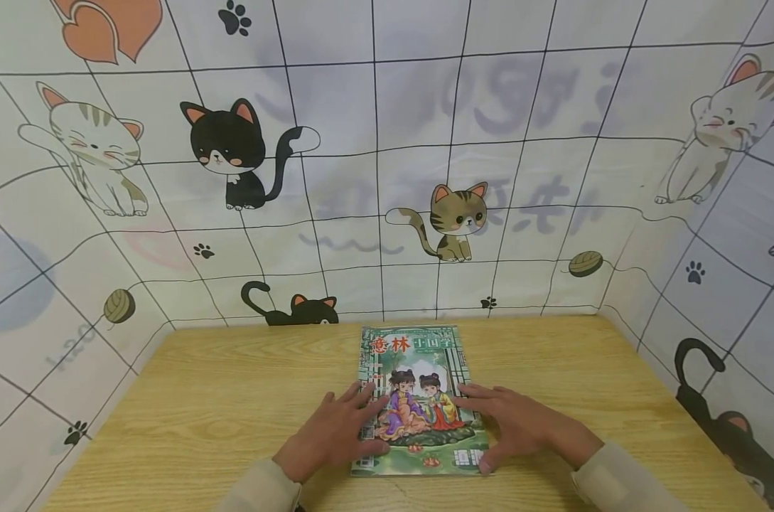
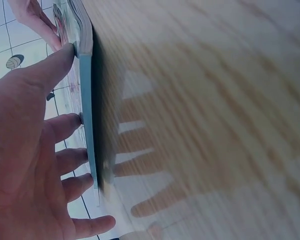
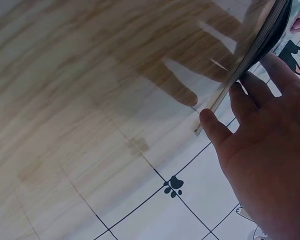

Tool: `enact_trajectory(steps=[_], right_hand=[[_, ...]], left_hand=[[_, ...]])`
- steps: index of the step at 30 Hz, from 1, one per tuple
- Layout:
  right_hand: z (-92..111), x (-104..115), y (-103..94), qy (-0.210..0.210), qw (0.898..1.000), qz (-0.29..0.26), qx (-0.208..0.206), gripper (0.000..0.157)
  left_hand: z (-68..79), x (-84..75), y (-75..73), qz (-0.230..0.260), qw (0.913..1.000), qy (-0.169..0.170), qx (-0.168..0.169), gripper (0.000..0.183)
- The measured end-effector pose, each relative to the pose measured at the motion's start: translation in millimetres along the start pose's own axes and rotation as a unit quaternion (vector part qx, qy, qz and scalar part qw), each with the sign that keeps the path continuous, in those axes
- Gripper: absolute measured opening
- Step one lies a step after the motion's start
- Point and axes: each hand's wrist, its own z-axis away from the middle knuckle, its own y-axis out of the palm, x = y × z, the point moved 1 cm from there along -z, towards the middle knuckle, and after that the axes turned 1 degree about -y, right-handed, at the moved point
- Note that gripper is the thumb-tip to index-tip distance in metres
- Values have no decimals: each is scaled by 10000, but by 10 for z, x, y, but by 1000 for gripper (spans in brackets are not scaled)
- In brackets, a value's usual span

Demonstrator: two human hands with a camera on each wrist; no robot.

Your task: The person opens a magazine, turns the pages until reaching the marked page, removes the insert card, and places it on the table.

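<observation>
A closed magazine [image 1: 420,405] with a green cover, two drawn figures and a red-and-white title lies flat on the wooden table. On its left side rests my left hand [image 1: 338,430], fingers spread, fingertips and thumb over the cover's edge. The left wrist view shows those fingertips along the magazine's teal spine [image 2: 87,110]. My right hand [image 1: 521,423] touches the opposite side, its fingers reaching onto the cover and its thumb at the lower right corner. Seen from the right wrist, the page edges [image 3: 250,55] run beside the fingers.
The light wooden table [image 1: 233,398] extends to both sides of the magazine. Behind it and at the sides hangs a white gridded wall covering [image 1: 335,185] printed with cats, paw prints and yarn balls. Pale sleeves cover both forearms.
</observation>
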Motion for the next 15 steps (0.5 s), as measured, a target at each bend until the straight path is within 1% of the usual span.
enact_trajectory(steps=[9, 15], right_hand=[[-7, -9, 1, 26, 10000, 2, -40, 103], [-27, 3, -10, 37, 9999, 136, -97, 101]], left_hand=[[-5, -3, -3, 17, 10000, 0, 6, 77], [-4, -5, -9, -1, 10000, -14, 5, 76]])
